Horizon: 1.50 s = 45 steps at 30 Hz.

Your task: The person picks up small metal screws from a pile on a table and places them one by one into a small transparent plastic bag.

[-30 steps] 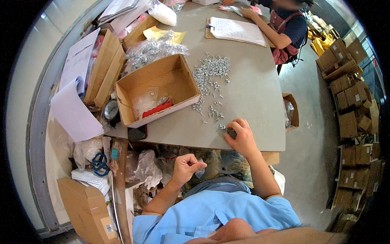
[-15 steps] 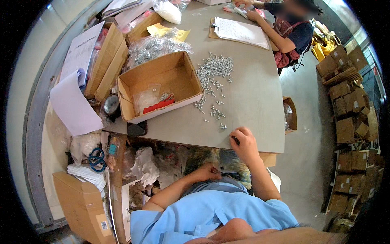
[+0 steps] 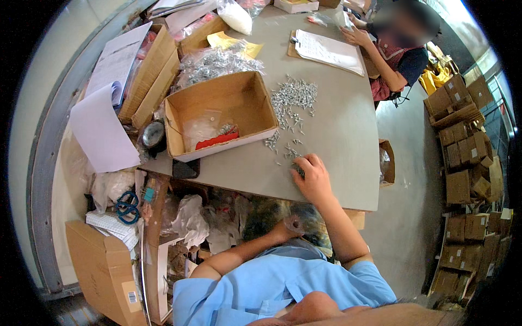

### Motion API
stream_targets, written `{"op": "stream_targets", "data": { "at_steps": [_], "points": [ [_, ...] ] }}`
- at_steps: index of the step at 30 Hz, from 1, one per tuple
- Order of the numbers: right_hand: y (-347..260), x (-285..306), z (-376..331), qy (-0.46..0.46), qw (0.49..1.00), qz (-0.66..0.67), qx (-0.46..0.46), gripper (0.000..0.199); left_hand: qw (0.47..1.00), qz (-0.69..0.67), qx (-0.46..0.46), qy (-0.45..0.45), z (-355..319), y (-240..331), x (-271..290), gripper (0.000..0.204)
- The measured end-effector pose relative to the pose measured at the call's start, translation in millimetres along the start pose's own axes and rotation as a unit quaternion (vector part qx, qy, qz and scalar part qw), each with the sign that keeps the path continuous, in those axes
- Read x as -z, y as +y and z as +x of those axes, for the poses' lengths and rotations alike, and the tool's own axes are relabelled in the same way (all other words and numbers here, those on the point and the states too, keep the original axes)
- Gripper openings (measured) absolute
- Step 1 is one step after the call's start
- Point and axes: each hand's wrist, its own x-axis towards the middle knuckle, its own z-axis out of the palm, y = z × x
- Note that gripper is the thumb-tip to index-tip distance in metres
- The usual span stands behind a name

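Note:
Loose silver screws [image 3: 295, 95] lie in a pile that trails toward the near edge of the grey table. My right hand [image 3: 314, 178] rests at the near end of this trail, its fingers curled down over a few screws and partly hiding them. Lower down, below the table edge and close to my body, my left hand [image 3: 284, 230] is closed on a clear plastic bag [image 3: 304, 215], whose outline is hard to make out. To the left of the screws stands an open cardboard box [image 3: 220, 108] with small clear bags and a red strip [image 3: 217, 140] inside.
Behind the box lies a large clear bag of metal parts [image 3: 220, 66]. A clipboard with papers [image 3: 329, 51] lies farther back, near a co-worker [image 3: 394, 60] handling a small packet. A dark phone [image 3: 185, 169], blue-handled scissors [image 3: 127, 207] and stacked cartons [image 3: 462, 185] are around.
My right hand has moved left and forward onto the nearest screws. My left hand and the clear bag have shifted slightly. The co-worker now lifts a packet. The whole view has shifted a little.

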Motion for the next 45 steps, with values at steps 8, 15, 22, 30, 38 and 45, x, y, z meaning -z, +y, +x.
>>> {"op": "stream_targets", "data": {
  "at_steps": [8, 15, 22, 30, 38, 45],
  "points": [
    [-5, 31, -20, -0.215, 0.976, 0.043, -0.01, 0.012, 0.997, 0.048, -0.05, 0.036, 7, -17, -8, 0.025],
    [0, 8, 17, -0.01, 0.998, 0.021, -0.052, 0.018, 0.998, 0.057, 0.008, 0.019, 6, -11, -5, 0.035],
    [13, -14, 20, -0.016, 0.999, -0.026, -0.042, 0.017, 0.999, 0.028, 0.019, 0.016, 2, -8, -5, 0.038],
    [-7, 45, -7, -0.321, 0.944, 0.066, 0.027, 0.011, 0.998, 0.052, -0.016, 0.014, 4, -10, -5, 0.035],
    [-5, 1, 36, -0.033, 0.999, 0.021, 0.011, 0.021, 0.998, 0.054, -0.017, 0.002, 5, -10, -4, 0.035],
    [4, -19, 27, -0.024, 1.0, -0.014, 0.013, 0.012, 0.996, 0.079, -0.017, 0.024, 3, 5, -5, 0.03]
  ]
}}
